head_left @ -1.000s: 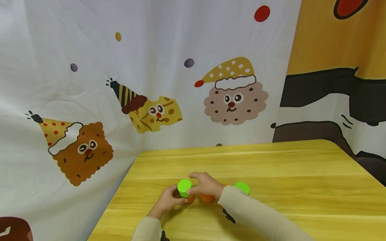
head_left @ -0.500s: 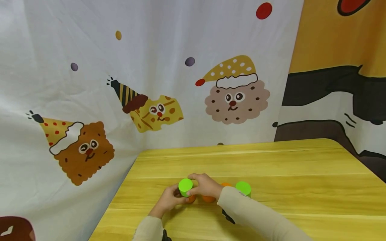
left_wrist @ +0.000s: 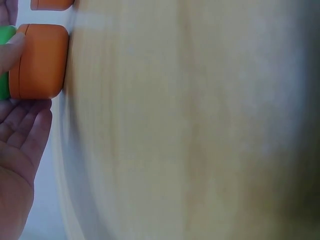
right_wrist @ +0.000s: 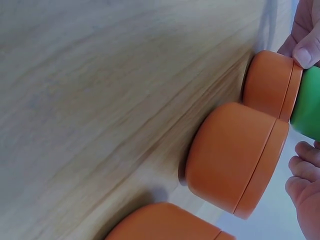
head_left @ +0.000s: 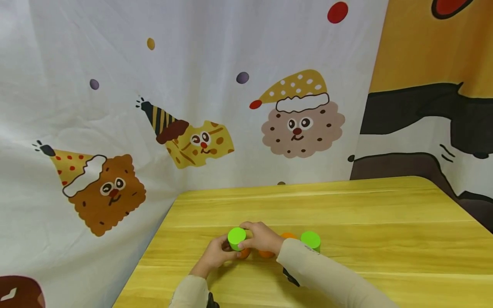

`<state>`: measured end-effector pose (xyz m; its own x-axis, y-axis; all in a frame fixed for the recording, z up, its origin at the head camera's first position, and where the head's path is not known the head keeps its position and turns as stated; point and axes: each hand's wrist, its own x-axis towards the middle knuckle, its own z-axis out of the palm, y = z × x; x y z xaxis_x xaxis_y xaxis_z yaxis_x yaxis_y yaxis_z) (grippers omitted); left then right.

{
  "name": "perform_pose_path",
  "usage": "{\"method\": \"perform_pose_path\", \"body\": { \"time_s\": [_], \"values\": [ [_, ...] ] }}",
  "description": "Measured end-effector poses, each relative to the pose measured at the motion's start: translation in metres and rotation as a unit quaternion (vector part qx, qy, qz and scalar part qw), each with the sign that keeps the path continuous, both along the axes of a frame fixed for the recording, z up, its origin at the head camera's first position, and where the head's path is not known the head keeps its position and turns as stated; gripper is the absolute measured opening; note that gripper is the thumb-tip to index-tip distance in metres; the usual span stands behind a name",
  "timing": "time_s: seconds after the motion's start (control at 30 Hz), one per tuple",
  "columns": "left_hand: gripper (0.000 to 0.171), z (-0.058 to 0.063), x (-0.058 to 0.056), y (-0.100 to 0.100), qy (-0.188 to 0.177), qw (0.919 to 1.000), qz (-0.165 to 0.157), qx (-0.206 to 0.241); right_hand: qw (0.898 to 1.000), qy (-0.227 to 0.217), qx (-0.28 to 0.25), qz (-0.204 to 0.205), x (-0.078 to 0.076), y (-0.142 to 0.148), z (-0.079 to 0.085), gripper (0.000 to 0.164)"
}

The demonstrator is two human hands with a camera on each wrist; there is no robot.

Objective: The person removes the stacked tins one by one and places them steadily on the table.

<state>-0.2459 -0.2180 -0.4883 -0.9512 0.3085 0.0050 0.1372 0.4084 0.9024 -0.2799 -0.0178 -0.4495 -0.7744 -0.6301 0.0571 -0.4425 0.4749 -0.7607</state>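
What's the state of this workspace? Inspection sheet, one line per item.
Surface: yellow wood-grain tabletop; no spills seen.
Job's things: green plastic-looking cylinder meets the top of a round orange plastic-looking tub; second orange tub and third orange tub alongside; second green cylinder at right, partly behind beige sleeve.
Clutter: nothing seen.
Hands: left hand grips first tub; right hand grips first green cylinder.
Cables: nothing seen.
Surroundings: white fabric curtain with cartoon food prints.
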Motion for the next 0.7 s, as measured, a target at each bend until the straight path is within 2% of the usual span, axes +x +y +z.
{"method": "perform_pose_path", "body": {
  "time_s": [0.2,0.43,0.7],
  "values": [
    [0.060,0.0010,0.0007,0.0004,-0.001,1.0000,-0.003,0.008,1.000,-0.006,0.002,-0.011,0.0019,-0.0005,0.0009,0.056],
    [0.055,0.0002,0.0032,0.0014,0.006,0.9999,0.009,-0.006,1.000,-0.002,-0.013,-0.013,0.0054,0.0006,0.0008,0.057],
    [0.049,-0.0018,0.0035,0.0014,-0.003,0.9999,0.010,0.006,0.999,0.027,-0.032,0.001,0.0041,-0.0020,0.0042,0.056]
  ]
}}
